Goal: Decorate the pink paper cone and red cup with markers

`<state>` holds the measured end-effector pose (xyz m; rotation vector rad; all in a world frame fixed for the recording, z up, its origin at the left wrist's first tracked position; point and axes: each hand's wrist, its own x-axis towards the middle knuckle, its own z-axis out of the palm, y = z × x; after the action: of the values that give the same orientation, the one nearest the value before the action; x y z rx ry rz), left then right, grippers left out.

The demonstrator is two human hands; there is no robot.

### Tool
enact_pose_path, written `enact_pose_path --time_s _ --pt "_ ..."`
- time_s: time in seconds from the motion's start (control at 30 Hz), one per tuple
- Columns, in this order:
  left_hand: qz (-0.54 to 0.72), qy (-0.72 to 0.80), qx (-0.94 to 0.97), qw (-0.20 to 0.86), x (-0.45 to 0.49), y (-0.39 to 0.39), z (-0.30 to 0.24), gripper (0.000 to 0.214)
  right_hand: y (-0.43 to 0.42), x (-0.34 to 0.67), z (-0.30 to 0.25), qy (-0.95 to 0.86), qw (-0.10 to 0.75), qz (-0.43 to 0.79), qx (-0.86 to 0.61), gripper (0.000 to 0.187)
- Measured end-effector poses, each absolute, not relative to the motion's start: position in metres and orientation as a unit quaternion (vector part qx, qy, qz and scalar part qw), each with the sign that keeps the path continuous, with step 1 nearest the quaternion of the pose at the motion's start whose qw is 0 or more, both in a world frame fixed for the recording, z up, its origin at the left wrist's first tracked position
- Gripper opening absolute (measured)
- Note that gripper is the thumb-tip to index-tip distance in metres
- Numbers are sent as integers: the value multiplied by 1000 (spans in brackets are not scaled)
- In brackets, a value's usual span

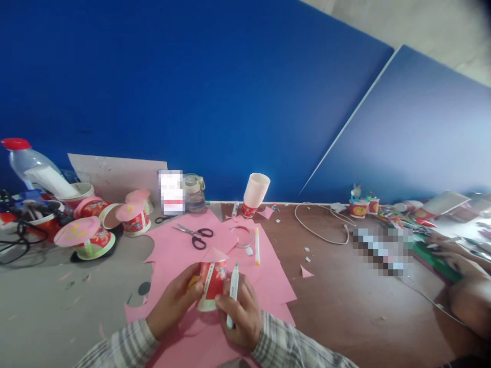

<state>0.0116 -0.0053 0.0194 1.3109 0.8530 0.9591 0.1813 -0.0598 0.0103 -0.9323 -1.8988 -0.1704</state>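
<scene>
A red printed paper cup is held between my hands above the pink paper, wide rim down, with a pink paper piece at its top. My left hand is closed around the cup's left side; a bit of yellow shows by its fingers. In my right hand a white marker stands nearly upright, its green tip uncovered. That hand's thumb also touches the cup's right side. Black-handled scissors, a tape roll and a yellow-ended white marker lie on the paper beyond.
Left stand cups with pink paper tops, a red-capped bottle and a phone-like blurred screen. A tilted stack of cups stands at the back. Right are a cable, small cups and another person's arm.
</scene>
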Motion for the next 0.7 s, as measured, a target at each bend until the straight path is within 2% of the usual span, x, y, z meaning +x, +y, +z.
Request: enact_pose_path --time_s 0.27,0.47,0.6,0.7 --pt "389 330 541 669 13 -5 27 61 -56 184 -1 -751 518 -44 -407 48" --pt "412 339 523 665 14 -3 30 57 -59 182 -4 -714 564 -20 -414 56" --pt "415 366 524 647 12 0 29 54 -63 183 -1 -666 642 12 -379 47" --pt "406 355 536 650 10 2 30 52 -64 189 11 -689 637 65 -340 34"
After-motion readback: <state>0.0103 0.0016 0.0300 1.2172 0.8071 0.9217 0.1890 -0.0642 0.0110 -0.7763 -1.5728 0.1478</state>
